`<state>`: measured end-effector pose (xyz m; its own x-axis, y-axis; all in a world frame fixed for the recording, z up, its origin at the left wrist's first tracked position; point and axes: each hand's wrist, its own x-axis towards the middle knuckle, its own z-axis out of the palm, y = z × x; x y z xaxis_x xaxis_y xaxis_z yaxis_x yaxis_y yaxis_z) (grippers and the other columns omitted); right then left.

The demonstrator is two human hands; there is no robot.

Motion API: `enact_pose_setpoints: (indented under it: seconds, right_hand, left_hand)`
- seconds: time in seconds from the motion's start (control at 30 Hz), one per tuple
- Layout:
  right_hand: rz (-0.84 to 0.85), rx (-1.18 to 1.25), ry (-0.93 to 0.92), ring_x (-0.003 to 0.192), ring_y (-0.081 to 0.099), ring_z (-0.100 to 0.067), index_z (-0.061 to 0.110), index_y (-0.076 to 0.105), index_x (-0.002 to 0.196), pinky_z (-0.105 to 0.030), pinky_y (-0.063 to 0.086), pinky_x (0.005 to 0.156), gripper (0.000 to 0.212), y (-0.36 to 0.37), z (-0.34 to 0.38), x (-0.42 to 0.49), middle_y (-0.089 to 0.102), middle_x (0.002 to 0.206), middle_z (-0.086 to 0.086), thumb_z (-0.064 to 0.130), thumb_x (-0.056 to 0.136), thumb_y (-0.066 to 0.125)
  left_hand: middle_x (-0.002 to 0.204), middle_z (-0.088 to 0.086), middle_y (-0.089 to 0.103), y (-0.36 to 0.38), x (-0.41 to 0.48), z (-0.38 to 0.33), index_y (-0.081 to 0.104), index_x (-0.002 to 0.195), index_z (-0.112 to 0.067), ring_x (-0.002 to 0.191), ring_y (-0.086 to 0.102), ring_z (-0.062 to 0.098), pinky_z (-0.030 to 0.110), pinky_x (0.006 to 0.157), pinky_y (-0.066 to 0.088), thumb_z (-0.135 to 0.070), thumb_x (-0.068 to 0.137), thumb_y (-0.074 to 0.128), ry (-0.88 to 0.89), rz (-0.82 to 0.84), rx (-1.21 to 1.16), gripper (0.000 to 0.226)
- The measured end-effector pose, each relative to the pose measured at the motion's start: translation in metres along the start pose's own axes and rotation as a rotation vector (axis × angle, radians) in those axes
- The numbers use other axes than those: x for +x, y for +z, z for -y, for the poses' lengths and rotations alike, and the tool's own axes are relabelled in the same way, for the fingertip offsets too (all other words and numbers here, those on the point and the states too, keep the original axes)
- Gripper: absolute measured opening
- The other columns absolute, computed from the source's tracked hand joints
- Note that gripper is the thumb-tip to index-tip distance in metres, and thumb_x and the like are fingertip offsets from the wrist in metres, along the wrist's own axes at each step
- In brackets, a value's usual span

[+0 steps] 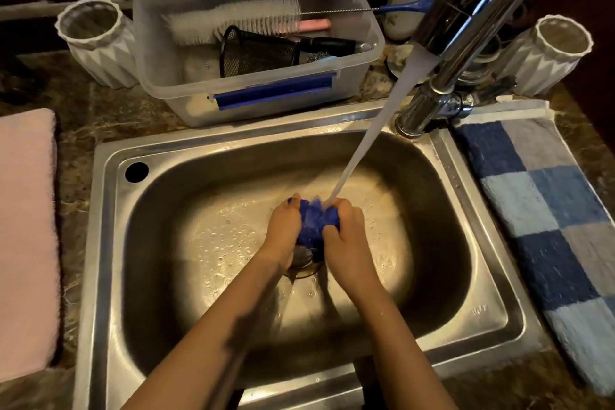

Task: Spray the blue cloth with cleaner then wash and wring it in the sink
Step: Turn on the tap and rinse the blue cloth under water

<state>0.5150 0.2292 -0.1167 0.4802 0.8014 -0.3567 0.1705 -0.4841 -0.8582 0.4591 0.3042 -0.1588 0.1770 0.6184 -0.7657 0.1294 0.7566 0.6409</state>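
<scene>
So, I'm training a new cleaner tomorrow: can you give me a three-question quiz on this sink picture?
1. True or false: the water stream lands on the blue cloth.
2. What grips the cloth? A) left hand only B) both hands C) right hand only
3. Fill in: the checkered towel lies to the ___ of the sink.

Key: 1 true; 2 B; 3 right

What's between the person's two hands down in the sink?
The bunched blue cloth, gripped by left hand and right hand under the running water, in the head view.
</scene>
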Motion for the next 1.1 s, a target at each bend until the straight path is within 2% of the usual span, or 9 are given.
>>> enact_pose_setpoints:
  seconds: [0.13, 0.23, 0.33, 0.43, 0.5, 0.73, 0.83, 0.93, 1.1]
  right_hand:
    - [-0.098, -0.095, -0.08, 0.085, 0.049, -0.011, 0.024, 0.042, 0.088, -0.017, 0.045, 0.071, 0.018, 0.016, 0.006, -0.01, 0.037, 0.092, 0.008, 0.03, 0.084, 0.059]
    - [-0.207, -0.081, -0.156, 0.087, 0.049, -0.018, 0.023, 0.043, 0.081, -0.025, 0.046, 0.074, 0.017, 0.009, 0.008, -0.001, 0.037, 0.085, 0.012, 0.032, 0.089, 0.055]
    - [-0.127, 0.002, -0.169, 0.098, 0.047, -0.015, 0.025, 0.043, 0.094, -0.021, 0.044, 0.079, 0.016, -0.003, 0.005, 0.006, 0.04, 0.098, 0.007, 0.019, 0.088, 0.057]
    - [-0.001, 0.095, -0.124, 0.112, 0.045, -0.012, 0.03, 0.035, 0.117, -0.024, 0.047, 0.093, 0.053, -0.01, 0.001, 0.007, 0.035, 0.119, 0.002, -0.002, 0.08, 0.056]
    - [-0.005, 0.07, -0.065, 0.113, 0.044, -0.011, 0.024, 0.033, 0.127, -0.024, 0.048, 0.095, 0.061, -0.01, 0.0, 0.009, 0.032, 0.126, 0.0, -0.003, 0.078, 0.055]
    - [-0.173, -0.132, -0.077, 0.085, 0.058, -0.004, 0.022, 0.042, 0.119, -0.008, 0.048, 0.062, 0.026, 0.025, 0.003, 0.0, 0.045, 0.102, 0.012, 0.03, 0.095, 0.046]
    - [-0.217, -0.281, -0.106, 0.089, 0.057, -0.013, 0.019, 0.047, 0.119, -0.024, 0.051, 0.071, 0.031, 0.03, 0.006, 0.006, 0.051, 0.108, 0.002, 0.036, 0.094, 0.042]
    - [-0.297, -0.261, 0.039, 0.079, 0.057, -0.016, 0.018, 0.055, 0.096, -0.024, 0.044, 0.065, 0.028, 0.021, 0.004, 0.024, 0.058, 0.087, 0.003, 0.043, 0.094, 0.041]
    - [-0.331, 0.047, 0.273, 0.077, 0.058, -0.023, 0.017, 0.054, 0.072, -0.038, 0.048, 0.076, 0.037, 0.012, -0.017, 0.051, 0.057, 0.071, -0.001, 0.041, 0.096, 0.038]
  left_hand:
    - [0.06, 0.004, 0.068, -0.008, -0.009, -0.008, 0.063, 0.078, -0.013, 0.063, 0.064, 0.016, 0.031, 0.068, 0.049, -0.065, 0.085, 0.039, -0.256, 0.292, -0.17, 0.058]
    - [0.089, 0.006, 0.071, -0.016, -0.012, -0.016, 0.066, 0.096, -0.02, 0.083, 0.067, 0.022, 0.034, 0.062, 0.055, -0.064, 0.085, 0.041, -0.197, 0.395, -0.019, 0.052]
    - [0.094, 0.011, 0.071, -0.023, -0.012, -0.028, 0.064, 0.105, -0.017, 0.079, 0.068, 0.026, 0.033, 0.057, 0.058, -0.049, 0.089, 0.045, -0.282, 0.473, 0.045, 0.041]
    - [0.081, 0.012, 0.068, -0.025, -0.008, -0.035, 0.057, 0.087, -0.01, 0.073, 0.065, 0.025, 0.033, 0.054, 0.058, -0.017, 0.083, 0.044, -0.31, 0.383, -0.062, 0.016]
    - [0.072, 0.009, 0.066, -0.017, -0.008, -0.037, 0.054, 0.079, -0.011, 0.069, 0.063, 0.023, 0.031, 0.053, 0.055, -0.015, 0.084, 0.044, -0.259, 0.326, -0.098, 0.013]
    - [0.077, 0.004, 0.063, 0.003, -0.011, -0.021, 0.062, 0.082, -0.012, 0.072, 0.06, 0.016, 0.027, 0.068, 0.051, -0.036, 0.091, 0.053, -0.134, 0.165, -0.163, 0.026]
    - [0.055, 0.001, 0.059, 0.005, -0.013, -0.014, 0.057, 0.069, -0.013, 0.049, 0.057, 0.01, 0.019, 0.046, 0.048, -0.029, 0.095, 0.045, -0.155, 0.118, -0.211, 0.033]
    - [0.032, -0.003, 0.05, 0.009, -0.022, -0.01, 0.055, 0.062, -0.012, 0.027, 0.048, 0.006, 0.013, 0.031, 0.036, -0.024, 0.098, 0.039, -0.164, 0.153, -0.168, 0.041]
    - [0.073, 0.007, 0.062, 0.015, -0.024, -0.001, 0.055, 0.079, -0.017, 0.067, 0.06, 0.017, 0.025, 0.053, 0.049, -0.03, 0.097, 0.043, -0.075, 0.11, -0.001, 0.026]
